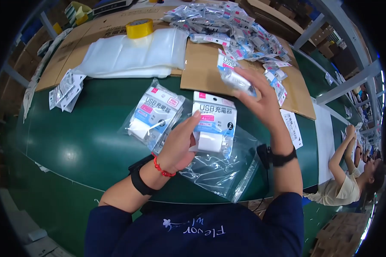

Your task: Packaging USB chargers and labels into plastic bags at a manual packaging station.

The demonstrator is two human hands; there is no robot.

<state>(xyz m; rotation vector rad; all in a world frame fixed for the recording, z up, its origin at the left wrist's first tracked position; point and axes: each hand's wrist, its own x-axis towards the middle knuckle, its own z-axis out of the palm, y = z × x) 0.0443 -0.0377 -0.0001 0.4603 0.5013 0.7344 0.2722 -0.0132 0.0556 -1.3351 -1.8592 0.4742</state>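
Closed around the edge of a flat charger packet [214, 122], my left hand [178, 143] keeps it upright over the table; the packet has a white, pink and blue card and a white plug showing through clear film. Just left of it, a stack of similar charger packets [156, 113] rests in a clear plastic bag, partly behind my left hand. A larger part of clear bag [214, 173] spreads under my left hand toward the front edge. My right hand [261, 96] is closed on another charger packet [233, 79], tilted above the cardboard.
A heap of charger packets [227, 25] covers the far cardboard sheet [201, 64]. Clear bags [133, 55] lie far left with a yellow tape roll [140, 29] on them. White labels [68, 92] sit at left. A co-worker [347, 180] is at the right.
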